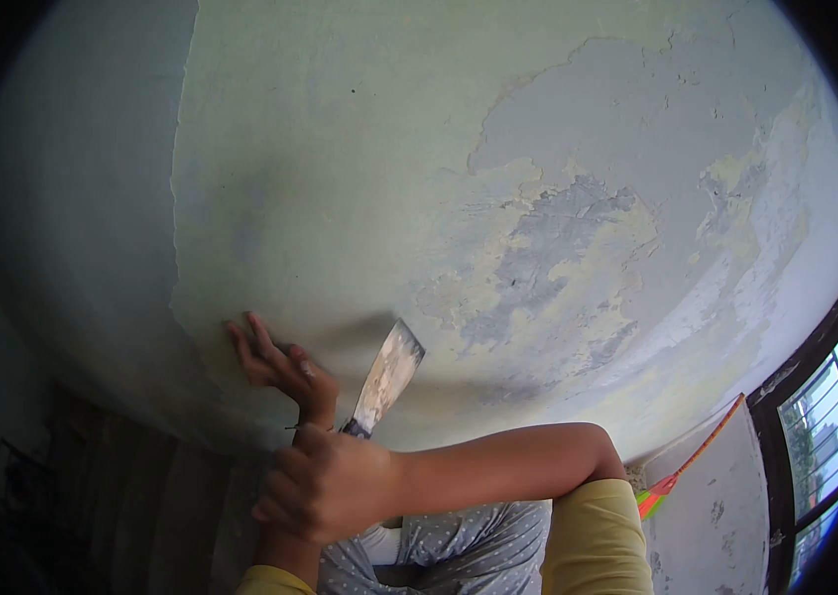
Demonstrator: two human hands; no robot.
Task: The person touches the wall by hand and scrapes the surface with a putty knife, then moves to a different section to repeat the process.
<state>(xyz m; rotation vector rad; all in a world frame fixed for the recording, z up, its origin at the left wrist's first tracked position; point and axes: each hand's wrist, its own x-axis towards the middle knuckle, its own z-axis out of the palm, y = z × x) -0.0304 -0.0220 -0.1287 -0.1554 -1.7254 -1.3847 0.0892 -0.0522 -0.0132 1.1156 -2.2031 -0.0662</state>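
Scraper (391, 375), blade up, in right grip (328, 486)

the right hand (330, 486) grips a scraper (391, 372), the left hand (287, 372) raised near the patchy, peeling wall (340, 198).

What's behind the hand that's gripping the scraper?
The left forearm passes behind the right hand. Its wrist end and lower part show; the stretch between is covered by the fist.

Daylight shows at the barred window (821, 426) on the right, while the lower left sinks into gloom. Soft shadows smudge the wall (330, 178). Fisheye distortion bends everything toward black corners; the right hand (335, 483) is slightly blurred.
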